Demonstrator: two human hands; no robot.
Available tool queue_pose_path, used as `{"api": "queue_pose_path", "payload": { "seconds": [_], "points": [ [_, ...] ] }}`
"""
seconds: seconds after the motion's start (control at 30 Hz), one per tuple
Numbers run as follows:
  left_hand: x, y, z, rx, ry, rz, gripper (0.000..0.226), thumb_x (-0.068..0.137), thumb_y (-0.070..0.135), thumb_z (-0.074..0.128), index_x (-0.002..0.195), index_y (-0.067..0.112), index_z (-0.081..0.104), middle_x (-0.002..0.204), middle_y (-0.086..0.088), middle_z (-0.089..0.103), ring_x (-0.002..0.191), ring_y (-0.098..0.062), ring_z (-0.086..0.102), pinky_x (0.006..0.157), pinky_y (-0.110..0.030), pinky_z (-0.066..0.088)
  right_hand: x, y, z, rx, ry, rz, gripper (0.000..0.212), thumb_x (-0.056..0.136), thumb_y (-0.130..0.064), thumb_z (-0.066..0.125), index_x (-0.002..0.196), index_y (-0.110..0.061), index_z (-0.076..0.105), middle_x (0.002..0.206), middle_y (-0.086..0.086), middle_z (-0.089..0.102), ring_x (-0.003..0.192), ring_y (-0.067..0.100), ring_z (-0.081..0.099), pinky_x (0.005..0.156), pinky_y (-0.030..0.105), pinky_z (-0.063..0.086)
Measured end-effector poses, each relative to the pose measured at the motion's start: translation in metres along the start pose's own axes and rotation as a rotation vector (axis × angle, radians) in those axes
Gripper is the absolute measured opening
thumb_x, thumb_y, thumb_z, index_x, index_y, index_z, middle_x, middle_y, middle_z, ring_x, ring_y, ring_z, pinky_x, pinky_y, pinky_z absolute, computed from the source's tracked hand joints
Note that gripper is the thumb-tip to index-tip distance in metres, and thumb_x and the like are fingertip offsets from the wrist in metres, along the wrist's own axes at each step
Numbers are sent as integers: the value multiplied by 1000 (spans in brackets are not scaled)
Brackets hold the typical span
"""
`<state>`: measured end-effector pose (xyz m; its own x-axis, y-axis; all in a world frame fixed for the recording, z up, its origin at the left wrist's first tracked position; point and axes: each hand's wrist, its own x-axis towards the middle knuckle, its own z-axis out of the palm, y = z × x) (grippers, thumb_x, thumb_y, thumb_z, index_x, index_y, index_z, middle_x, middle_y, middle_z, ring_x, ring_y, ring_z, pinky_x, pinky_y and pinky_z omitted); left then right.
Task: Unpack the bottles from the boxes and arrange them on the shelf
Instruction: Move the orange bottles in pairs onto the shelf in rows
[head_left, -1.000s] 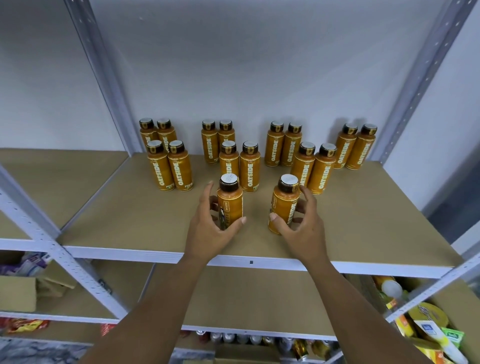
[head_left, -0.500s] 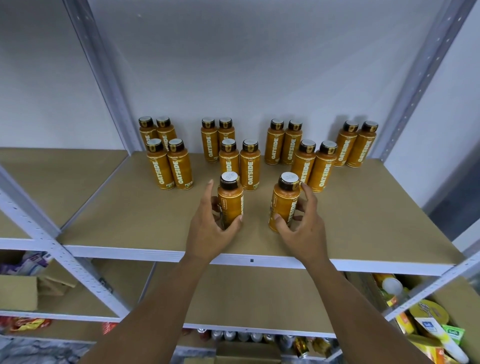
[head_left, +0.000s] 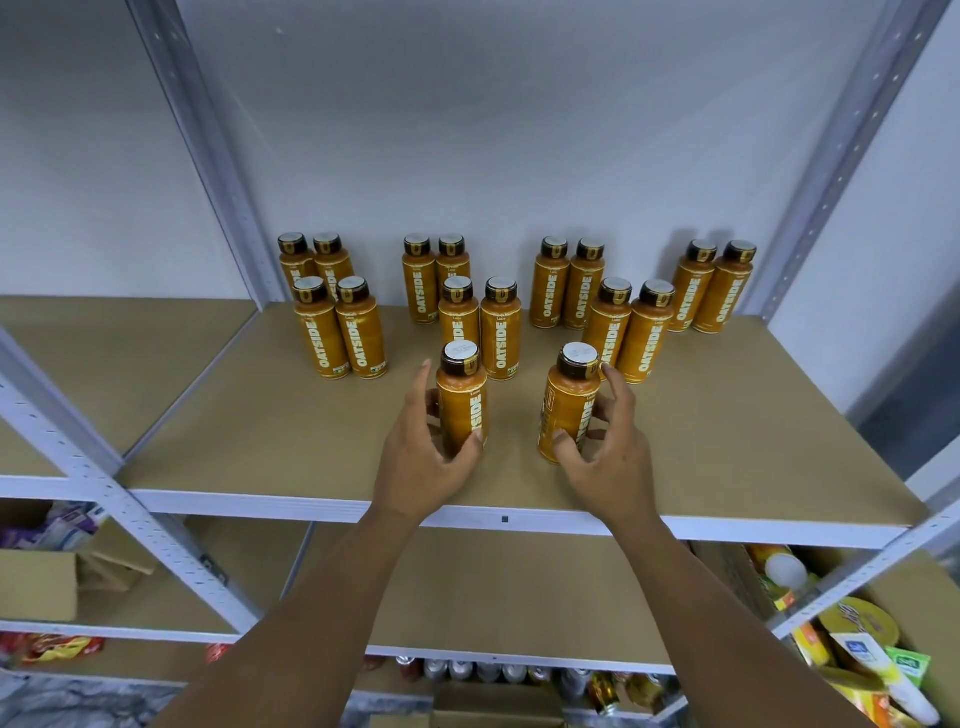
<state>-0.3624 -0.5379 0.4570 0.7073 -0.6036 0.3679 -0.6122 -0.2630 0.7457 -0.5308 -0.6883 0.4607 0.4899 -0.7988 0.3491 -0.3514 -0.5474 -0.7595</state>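
Mid-frame on the shelf (head_left: 727, 426), the left bottle (head_left: 462, 410) is wrapped by the left grip (head_left: 421, 462) and the right bottle (head_left: 569, 415) by the right grip (head_left: 613, 462), so the back rows (head_left: 501, 332) just behind could get dominoed if either's shoved in too hard tbh.

Bright, even light; sharp centre, wide-angle-bent edges.

A plain white wall (head_left: 493, 130) stands at 12 o'clock. Grey perforated metal uprights (head_left: 205, 145) rise at 11 and 1 o'clock; a second white wall (head_left: 883, 234) closes 3 o'clock.
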Motion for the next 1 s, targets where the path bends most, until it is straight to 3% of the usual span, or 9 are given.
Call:
{"api": "queue_pose_path", "payload": {
  "seconds": [0.13, 0.27, 0.43, 0.6, 0.83, 1.0],
  "points": [
    [0, 0, 0, -59, -22, 3, 104, 86, 32, 82, 160, 35, 8, 159, 0, 39, 129, -8, 49, 95, -23, 45, 1, 0, 1, -7, 1, -15, 95, 87, -35, 79, 157, -37, 14, 152, 1, 52, 118, 23, 64, 92, 41, 60],
    [1, 1, -1, -16, 1, -4, 108, 83, 41, 83, 159, 37, 6, 156, -1, 42, 121, -5, 49, 93, -28, 52, 1, 1, 1, -7, 4, -17, 95, 87, -34, 78, 156, -38, 14, 152, 1, 52, 119, 24, 64, 92, 42, 60],
    [-1, 3, -3, -67, -29, -19, 103, 87, 34, 80, 159, 38, 6, 156, -2, 46, 131, -18, 56, 102, -38, 54, 0, 0, 0, 5, -4, -23, 95, 87, -35, 79, 156, -40, 13, 152, 0, 52, 121, 23, 63, 93, 41, 59],
    [0, 4, -3, -59, -22, -21, 106, 85, 37, 82, 159, 38, 7, 157, 0, 42, 123, -6, 49, 99, -36, 54, 1, 2, 1, 20, -12, -21, 96, 87, -33, 78, 157, -39, 13, 153, 0, 51, 126, 24, 61, 95, 37, 56],
    [1, 3, -3, -37, -11, -9, 106, 85, 37, 82, 158, 38, 7, 150, -2, 48, 114, -8, 54, 91, -31, 55, 4, -1, 2, 59, -36, 2, 101, 84, -43, 81, 156, -40, 11, 153, 1, 49, 127, 22, 59, 96, 37, 57],
    [1, 2, -3, -42, -16, -12, 105, 85, 37, 82, 159, 38, 7, 151, -2, 47, 116, -7, 53, 92, -31, 55, 5, 1, 1, 88, -34, -17, 105, 82, -42, 83, 158, -36, 11, 158, -1, 42, 134, 17, 51, 96, 27, 49]
  ]
}}
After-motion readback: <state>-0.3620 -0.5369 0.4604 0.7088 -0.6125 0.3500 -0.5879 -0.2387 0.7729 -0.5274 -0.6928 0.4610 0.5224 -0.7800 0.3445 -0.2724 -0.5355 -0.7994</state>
